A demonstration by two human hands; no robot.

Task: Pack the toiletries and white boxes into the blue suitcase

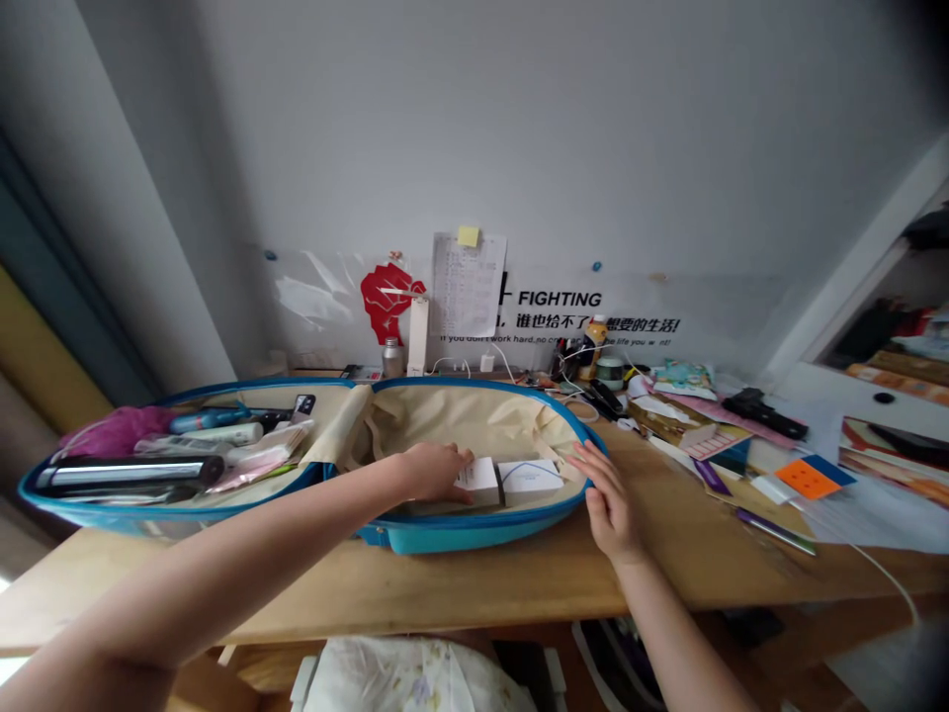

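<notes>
Only the head view here, so one angle to go on. A big blue case (460, 537) lies open on the wooden desk (519, 585), and its long axis runs left to right along the desk edge, with the beige lining facing up.

The left hand (432, 472) reaches into the right half of the case and sits on a small white box (483, 483). The fingers curl over the box's left end. I honestly can't tell whether they're clamped on it or just resting, because the hand covers that whole side. The box lies flat at the near edge of the right half. Right next to it, on the right, is a second white box (530, 476), which is wider left to right and touches it or nearly does.

The right hand (609, 502) lies flat with the fingers spread apart and holds nothing. It rests on the case's right rim where that meets the desk.

The left half of the case is packed (pretty crammed, tbh). There's a pink pouch (111, 430), a long dark tube-like thing (126, 473) pointing left-right, and a blue tube (209, 418). The rest is a jumble I can't sort out.

Far right on the desk there's clutter: an orange-faced cube (808, 479), a purple pen (775, 531) and loose papers. On the wall there's a red fist sticker (389, 299) and a paper sheet (469, 289), whose writing is too small to read. Both forearms are cut off at the bottom.
</notes>
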